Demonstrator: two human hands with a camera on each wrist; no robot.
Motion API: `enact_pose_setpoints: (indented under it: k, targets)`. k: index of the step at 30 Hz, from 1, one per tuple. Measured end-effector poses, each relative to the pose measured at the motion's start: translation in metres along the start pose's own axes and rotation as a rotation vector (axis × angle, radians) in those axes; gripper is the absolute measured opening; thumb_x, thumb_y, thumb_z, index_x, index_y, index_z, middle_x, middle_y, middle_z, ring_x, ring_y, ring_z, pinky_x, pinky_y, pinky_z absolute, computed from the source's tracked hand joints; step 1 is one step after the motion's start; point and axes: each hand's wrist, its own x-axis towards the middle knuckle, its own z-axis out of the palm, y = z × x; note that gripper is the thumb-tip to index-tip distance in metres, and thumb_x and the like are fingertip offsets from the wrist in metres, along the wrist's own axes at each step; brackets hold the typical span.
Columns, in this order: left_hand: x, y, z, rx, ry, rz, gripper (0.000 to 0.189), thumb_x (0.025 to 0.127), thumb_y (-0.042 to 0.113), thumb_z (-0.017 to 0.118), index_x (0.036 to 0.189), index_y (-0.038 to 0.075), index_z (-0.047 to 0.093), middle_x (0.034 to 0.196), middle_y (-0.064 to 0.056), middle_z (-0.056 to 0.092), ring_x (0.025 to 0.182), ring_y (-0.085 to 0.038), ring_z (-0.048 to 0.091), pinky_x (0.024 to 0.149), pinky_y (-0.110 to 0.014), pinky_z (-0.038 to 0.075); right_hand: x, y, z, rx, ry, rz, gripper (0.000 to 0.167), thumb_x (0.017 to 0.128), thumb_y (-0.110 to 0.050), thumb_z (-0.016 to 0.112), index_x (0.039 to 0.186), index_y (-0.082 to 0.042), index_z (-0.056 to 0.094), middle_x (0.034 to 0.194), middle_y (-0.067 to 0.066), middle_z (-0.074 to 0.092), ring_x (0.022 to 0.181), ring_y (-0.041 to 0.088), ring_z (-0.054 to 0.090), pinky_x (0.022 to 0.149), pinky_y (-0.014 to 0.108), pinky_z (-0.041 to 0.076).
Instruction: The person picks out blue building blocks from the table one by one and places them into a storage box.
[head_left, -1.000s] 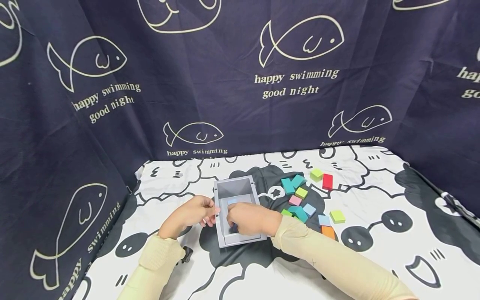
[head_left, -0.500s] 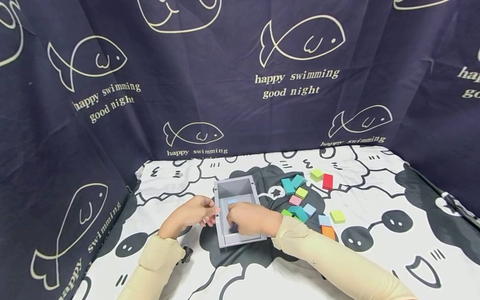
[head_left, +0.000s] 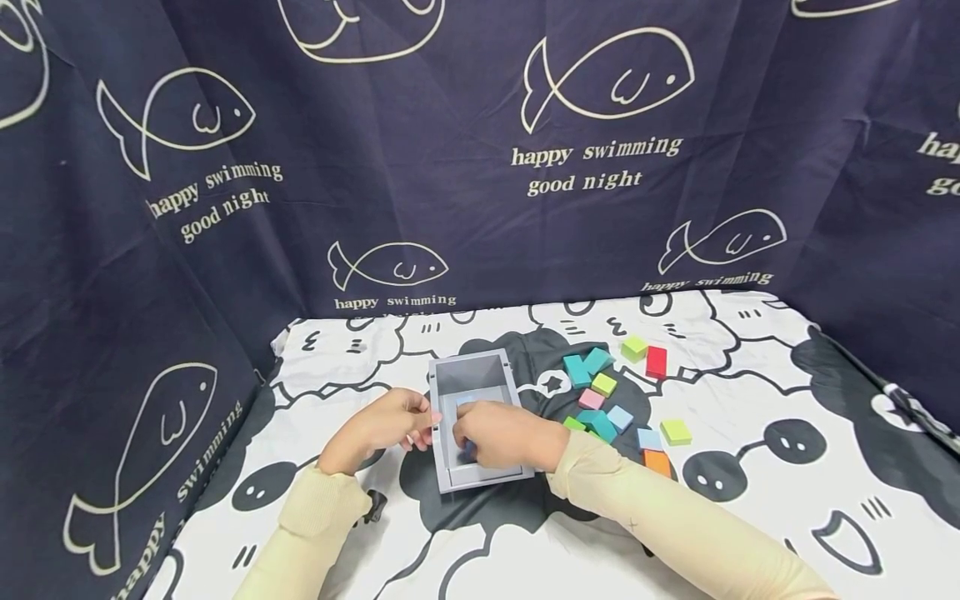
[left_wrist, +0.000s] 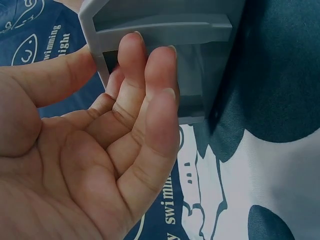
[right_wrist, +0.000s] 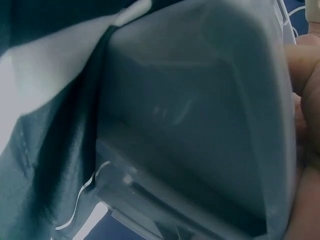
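Observation:
A grey open-topped box [head_left: 468,379] stands on the patterned cloth. My left hand [head_left: 385,422] pinches its left rim, thumb at the top edge and fingers against the outer side. The left wrist view shows those fingers curled near a ledge on the box wall [left_wrist: 165,33]. My right hand [head_left: 498,435] reaches down inside the box with its fingers bent round a dark blue block [head_left: 469,451], mostly hidden under them. Farther back on the box floor lies a light blue patch [head_left: 467,398], partly behind that hand. The right wrist view is filled by the box's outer side [right_wrist: 185,105].
Right of the box lie several loose blocks, among them a teal block [head_left: 577,371], a pink block [head_left: 591,400], a red block [head_left: 656,362] and an orange block [head_left: 657,462]. A small black object [head_left: 375,506] sits by the left wrist. A dark fish-print curtain [head_left: 480,167] hangs behind.
My right fingers shift very slightly, and a bit more of the dark blue block shows under them. The left hand keeps its hold and the box stays put.

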Motion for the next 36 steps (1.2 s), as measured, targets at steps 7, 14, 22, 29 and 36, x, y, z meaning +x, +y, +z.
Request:
enact_pose_setpoints:
  k: [7,14,22,29,36]
  targets:
    - [-0.002,0.003,0.0,-0.002,-0.007,0.01,0.019,0.098,0.015,0.06,0.087,0.0,0.062,0.071,-0.007,0.065,0.061,-0.015,0.063,0.055,-0.029,0.05,-0.004,-0.001,-0.005,-0.037,0.069,-0.074,0.012,0.084,-0.009,0.07,0.096,-0.012,0.074,0.088,-0.004,0.061,0.076,0.007,0.057,0.073,0.021,0.05]
    - [-0.002,0.003,0.0,-0.002,-0.006,0.006,0.019,0.098,0.015,0.06,0.089,-0.001,0.062,0.071,-0.006,0.065,0.061,-0.014,0.063,0.055,-0.029,0.05,-0.008,-0.002,-0.014,0.0,0.072,-0.101,0.015,0.086,-0.01,0.072,0.101,-0.012,0.074,0.093,-0.004,0.063,0.084,0.006,0.058,0.078,0.019,0.049]
    - [-0.001,0.002,0.0,0.004,-0.001,-0.003,0.018,0.098,0.014,0.06,0.088,0.0,0.063,0.07,-0.006,0.065,0.061,-0.015,0.064,0.054,-0.026,0.05,-0.013,-0.006,-0.024,0.03,0.124,-0.128,0.012,0.087,-0.013,0.073,0.099,-0.014,0.074,0.093,-0.007,0.062,0.082,0.005,0.055,0.077,0.019,0.048]
    - [-0.002,0.002,0.0,0.004,-0.005,0.007,0.019,0.098,0.015,0.06,0.087,0.0,0.061,0.07,-0.007,0.065,0.061,-0.015,0.064,0.055,-0.028,0.051,-0.024,-0.007,-0.036,0.045,0.204,-0.109,0.013,0.088,-0.015,0.071,0.101,-0.015,0.073,0.099,-0.007,0.063,0.081,0.006,0.057,0.076,0.023,0.051]
    - [-0.002,0.005,0.002,0.006,0.018,-0.019,0.018,0.098,0.015,0.06,0.087,0.0,0.061,0.071,-0.006,0.065,0.062,-0.016,0.065,0.056,-0.029,0.051,-0.041,0.003,-0.046,0.072,0.245,-0.069,0.016,0.089,-0.015,0.068,0.105,-0.016,0.071,0.106,-0.007,0.062,0.091,0.009,0.059,0.082,0.029,0.051]
